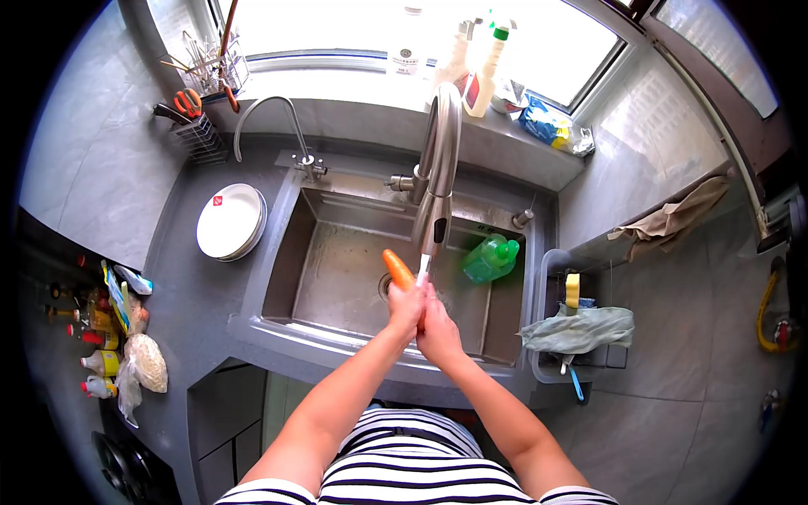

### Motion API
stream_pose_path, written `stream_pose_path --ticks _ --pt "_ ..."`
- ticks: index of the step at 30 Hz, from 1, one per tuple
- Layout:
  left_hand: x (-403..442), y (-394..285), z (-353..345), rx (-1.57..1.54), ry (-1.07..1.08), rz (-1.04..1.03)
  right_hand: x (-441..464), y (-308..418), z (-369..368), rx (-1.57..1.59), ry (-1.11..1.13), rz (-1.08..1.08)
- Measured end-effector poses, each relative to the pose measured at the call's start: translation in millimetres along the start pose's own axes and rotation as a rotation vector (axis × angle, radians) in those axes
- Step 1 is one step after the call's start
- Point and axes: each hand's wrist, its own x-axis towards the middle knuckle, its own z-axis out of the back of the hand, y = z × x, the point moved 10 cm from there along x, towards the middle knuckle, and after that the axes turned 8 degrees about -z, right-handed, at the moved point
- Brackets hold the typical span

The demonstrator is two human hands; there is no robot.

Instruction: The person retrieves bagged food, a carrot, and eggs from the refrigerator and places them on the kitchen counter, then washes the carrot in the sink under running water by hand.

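Note:
An orange carrot points up and to the left over the steel sink, with its lower end in my left hand. The fingers of that hand are wrapped round it. Right beside and touching it is my right hand, its fingers closed; what they hold, if anything, is hidden. Water runs from the tall faucet onto my hands. Behind the carrot, the drain shows in part. A green bottle lies in the sink's right side.
White plates are stacked left of the sink, near a thin curved tap. On the right, a rack carries a yellow sponge and a grey-green cloth. Spray bottles stand on the windowsill.

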Motion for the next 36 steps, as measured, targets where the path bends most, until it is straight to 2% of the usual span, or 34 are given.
stream_pose_path --ticks 1,4,5,6,8,9,10,12,13,14,16,20,21,25,26,28,29,32,33,36 --pt "-3.2 -4.6 -7.7 0.064 0.021 -0.009 5.1 -7.4 -0.3 0.109 0.035 -0.137" --pt "0.7 -2.7 -10.5 -0.024 -0.001 0.048 12.5 -11.9 -4.0 0.127 0.035 -0.102" --pt "10.2 11.4 -5.4 -0.110 0.023 0.070 17.2 -11.6 -10.3 0.329 0.080 -0.025" --pt "13.7 21.9 -2.2 -0.218 0.016 0.185 22.3 -14.6 -15.3 0.532 0.123 0.054" --pt "14.3 37.4 -4.9 -0.433 0.009 0.423 -1.1 -25.0 -30.9 0.941 0.691 -0.500" --pt "17.5 37.3 -0.4 -0.550 -0.084 0.458 -13.4 -25.0 -38.0 1.328 0.856 -0.622" --pt "34.8 32.3 8.0 -0.635 -0.101 0.383 -27.9 -17.0 -40.5 1.721 1.014 -0.736" --pt "55.1 21.9 29.7 -0.709 -0.068 0.303 -38.0 -22.5 -38.0 1.644 1.070 -0.683" --pt "53.7 23.1 37.3 -0.651 -0.146 0.314 -33.3 -36.5 -40.5 1.386 0.896 -0.665" --pt "53.0 20.4 40.1 -0.582 -0.165 0.290 -25.3 -49.4 -42.9 1.094 0.836 -0.621" --pt "53.0 16.0 46.1 -0.444 -0.197 0.242 2.2 -24.1 1.5 0.589 0.262 -0.123" --pt "58.1 2.0 62.7 -0.295 -0.190 0.293 0.4 15.0 26.0 0.319 -0.054 0.058" --pt "65.2 4.1 66.3 -0.271 -0.025 0.327 4.1 9.8 14.3 0.431 -0.051 0.021" --pt "55.1 -49.6 97.1 -0.302 0.256 0.449 20.7 -25.7 -58.5 0.943 0.092 -0.503" --pt "48.9 -63.7 107.9 -0.232 0.305 0.466 28.6 -23.6 -70.0 1.055 0.082 -0.567" --pt "38.6 -76.8 121.9 -0.099 0.579 0.516 47.8 -25.9 -107.2 1.280 0.059 -0.703" --pt "17.6 -93.8 113.2 -0.071 0.648 0.635 65.3 -21.9 -122.3 1.245 0.078 -0.618" --pt "12.0 -117.1 129.1 0.048 0.609 0.693 103.1 4.6 -149.5 1.125 0.264 -0.639" --pt "23.0 -108.0 142.9 0.257 0.631 0.651 115.1 8.6 -152.5 0.938 0.263 -0.642" --pt "43.6 -105.8 165.2 0.468 0.447 0.537 169.8 5.2 -171.1 0.791 0.163 -0.552"
